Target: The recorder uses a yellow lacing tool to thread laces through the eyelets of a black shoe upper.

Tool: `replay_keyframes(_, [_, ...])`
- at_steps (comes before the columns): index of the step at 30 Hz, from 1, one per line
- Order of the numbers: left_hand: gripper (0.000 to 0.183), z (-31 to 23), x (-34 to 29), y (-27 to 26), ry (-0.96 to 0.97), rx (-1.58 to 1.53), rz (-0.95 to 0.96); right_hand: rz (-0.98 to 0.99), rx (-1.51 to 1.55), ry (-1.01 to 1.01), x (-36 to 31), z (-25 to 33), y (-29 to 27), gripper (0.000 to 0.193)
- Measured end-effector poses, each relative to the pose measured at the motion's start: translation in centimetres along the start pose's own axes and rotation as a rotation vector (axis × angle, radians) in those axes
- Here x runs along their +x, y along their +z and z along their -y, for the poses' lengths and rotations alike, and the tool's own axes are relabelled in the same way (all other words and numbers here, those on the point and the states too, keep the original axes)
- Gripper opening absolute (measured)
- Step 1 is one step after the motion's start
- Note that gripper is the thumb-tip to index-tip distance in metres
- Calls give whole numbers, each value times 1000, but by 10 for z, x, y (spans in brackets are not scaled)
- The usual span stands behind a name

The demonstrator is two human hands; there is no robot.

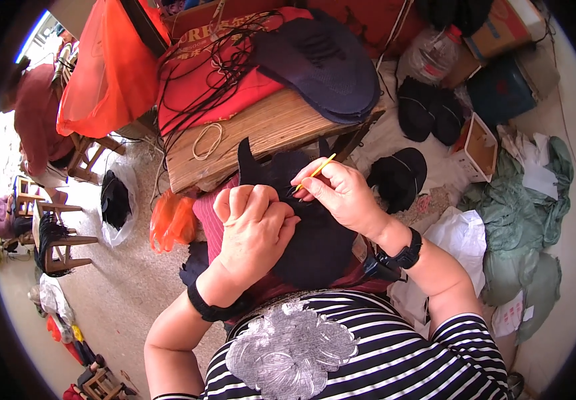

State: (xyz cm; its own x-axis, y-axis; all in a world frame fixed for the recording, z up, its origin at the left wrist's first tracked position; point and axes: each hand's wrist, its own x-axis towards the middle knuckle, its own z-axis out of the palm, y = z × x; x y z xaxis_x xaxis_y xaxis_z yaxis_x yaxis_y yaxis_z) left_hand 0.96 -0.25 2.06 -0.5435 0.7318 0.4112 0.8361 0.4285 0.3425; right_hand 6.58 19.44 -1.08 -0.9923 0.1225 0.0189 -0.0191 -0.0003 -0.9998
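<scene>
The right hand [341, 195] pinches a yellow tool [320, 168]; left hand [251, 230] clenched, contents hidden; slipping could snag dark cloth [314, 253] beneath.

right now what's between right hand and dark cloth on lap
Head view: a thin yellow tool, slanting from the right hand toward the dark cloth.

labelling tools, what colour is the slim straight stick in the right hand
The slim straight stick in the right hand is mostly yellow, clearest in the head view.
</scene>
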Motion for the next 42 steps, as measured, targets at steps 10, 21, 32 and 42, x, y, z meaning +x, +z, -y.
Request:
replay_keyframes(10, [17, 9, 13, 4, -48, -153, -12, -10, -70, -8, 4, 1, -1, 14])
replay_keyframes(21, [56, 45, -20, 15, -174, -246, 106, -49, 41, -21, -3, -4, 0, 14])
replay_keyframes(32, [60, 42, -23, 18, -193, -213, 109, -34, -110, -153, -4, 12, -5, 11])
replay_keyframes(42, [58, 41, -34, 12, -114, -145, 123, 70, -620, -254, 3, 24, -13, 9])
